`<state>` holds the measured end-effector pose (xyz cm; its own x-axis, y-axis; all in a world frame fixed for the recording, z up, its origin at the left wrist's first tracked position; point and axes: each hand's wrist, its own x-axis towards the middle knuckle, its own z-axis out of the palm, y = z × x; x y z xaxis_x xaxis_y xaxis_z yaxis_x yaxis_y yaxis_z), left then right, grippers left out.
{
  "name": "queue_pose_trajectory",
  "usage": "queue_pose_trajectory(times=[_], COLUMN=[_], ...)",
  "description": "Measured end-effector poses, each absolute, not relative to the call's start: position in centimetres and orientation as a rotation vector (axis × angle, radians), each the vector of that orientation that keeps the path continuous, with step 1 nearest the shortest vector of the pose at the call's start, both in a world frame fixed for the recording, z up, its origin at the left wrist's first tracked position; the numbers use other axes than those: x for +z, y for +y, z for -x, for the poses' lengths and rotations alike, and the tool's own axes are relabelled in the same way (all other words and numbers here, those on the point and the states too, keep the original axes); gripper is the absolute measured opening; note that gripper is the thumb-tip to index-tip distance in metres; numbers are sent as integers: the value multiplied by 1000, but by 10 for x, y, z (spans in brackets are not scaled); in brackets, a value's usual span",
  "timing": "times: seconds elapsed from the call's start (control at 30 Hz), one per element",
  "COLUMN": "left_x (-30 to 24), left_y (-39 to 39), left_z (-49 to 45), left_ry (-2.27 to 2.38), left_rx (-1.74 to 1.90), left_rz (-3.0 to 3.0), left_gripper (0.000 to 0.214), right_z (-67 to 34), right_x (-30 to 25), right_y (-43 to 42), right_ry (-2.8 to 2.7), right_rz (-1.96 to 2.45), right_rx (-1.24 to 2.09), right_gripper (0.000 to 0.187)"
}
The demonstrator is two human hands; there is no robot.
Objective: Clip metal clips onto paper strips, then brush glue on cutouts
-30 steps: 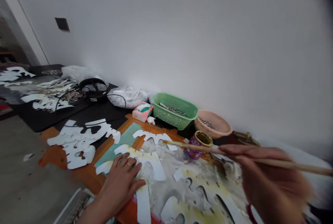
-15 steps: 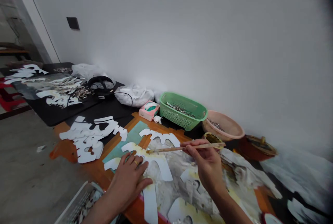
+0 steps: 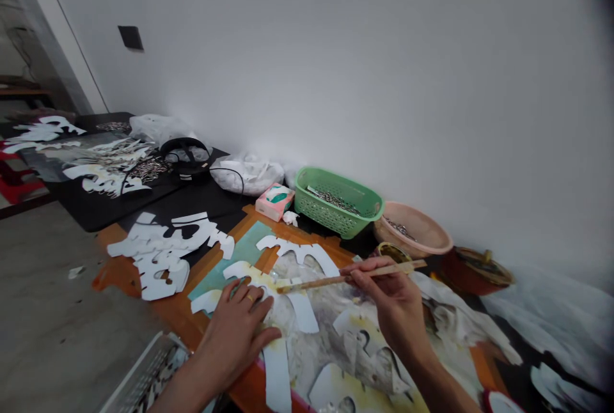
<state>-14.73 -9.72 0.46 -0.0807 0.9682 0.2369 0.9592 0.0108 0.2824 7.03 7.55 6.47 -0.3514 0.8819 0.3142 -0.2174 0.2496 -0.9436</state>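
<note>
My right hand (image 3: 391, 295) grips a thin wooden brush (image 3: 326, 281) near its rear part. The brush's tip rests on or just over a white cut-out piece (image 3: 301, 311) with notches and yellowish smears. On the left part of that piece lies my left hand (image 3: 240, 323), fingers spread and pressing down, a ring on one finger. Beyond it is another white notched piece (image 3: 297, 249). Between my forearms, a further yellow-stained cut-out (image 3: 343, 387) lies on the stained covering. Behind my right hand stands a small container of yellowish stuff (image 3: 392, 252), partly hidden.
A green basket (image 3: 336, 221) and a pink basin (image 3: 426, 234), both with small metal pieces, stand against the wall. Left of them is a tissue box (image 3: 274, 202). A pile of white cut-outs (image 3: 160, 248) lies at left. A lidded brown pot (image 3: 474, 269) sits at right.
My right hand has moved a little to the right, and the brush tip has shifted right and slightly down across the white piece. My left hand stays in place.
</note>
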Motion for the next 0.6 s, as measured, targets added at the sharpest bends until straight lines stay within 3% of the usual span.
queue_pose_trajectory(times=[0.6], left_x=[4], left_y=[-97], left_z=[147], left_ry=[2214], left_rx=[603], left_rz=[-2103], left_gripper=[38], right_z=[-68], right_x=[60], right_y=[76], right_ry=[-1509], right_rz=[628], right_rx=[1324], right_gripper=[20])
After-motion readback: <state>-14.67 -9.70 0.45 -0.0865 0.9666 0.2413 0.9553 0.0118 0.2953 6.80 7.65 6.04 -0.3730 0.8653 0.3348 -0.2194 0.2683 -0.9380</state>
